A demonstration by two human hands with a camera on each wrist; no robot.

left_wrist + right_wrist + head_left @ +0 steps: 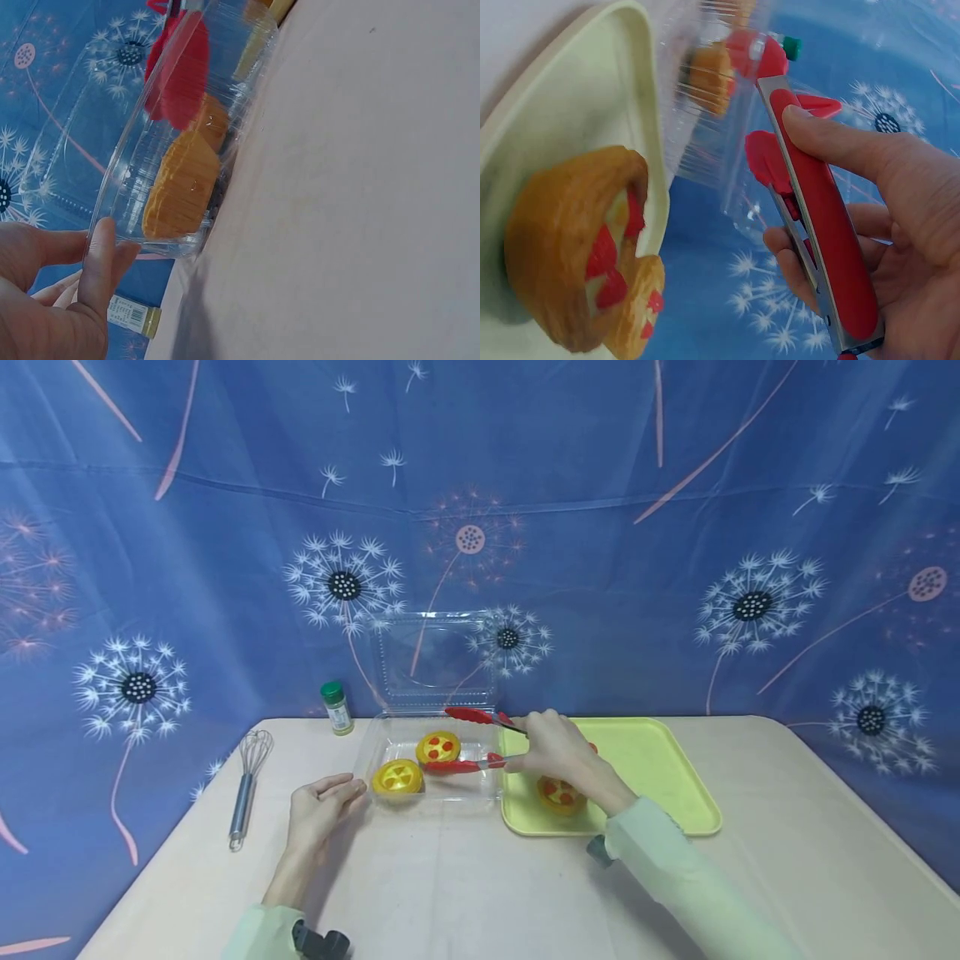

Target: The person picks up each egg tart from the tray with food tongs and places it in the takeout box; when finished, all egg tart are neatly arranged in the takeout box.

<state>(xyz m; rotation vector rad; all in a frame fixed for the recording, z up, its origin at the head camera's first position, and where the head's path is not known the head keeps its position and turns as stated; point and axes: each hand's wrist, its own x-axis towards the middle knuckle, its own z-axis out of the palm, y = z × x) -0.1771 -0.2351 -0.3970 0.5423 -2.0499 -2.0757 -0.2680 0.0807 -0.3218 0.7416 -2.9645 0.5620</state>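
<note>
My right hand holds red-tipped metal tongs. Their jaws stand spread apart over a clear plastic container, close to a toy tart with red toppings. A yellow-topped tart lies beside it, nearer the container's left front corner. My left hand pinches the container's rim at the left, thumb on one side and fingers on the other. On the yellow tray sits a red-topped tart, with another tart behind it, mostly hidden by my right hand in the head view.
The container's clear lid stands raised at the back. A green-capped seasoning jar is to its left, and a whisk lies at the table's left edge. A blue dandelion-print cloth hangs behind the table.
</note>
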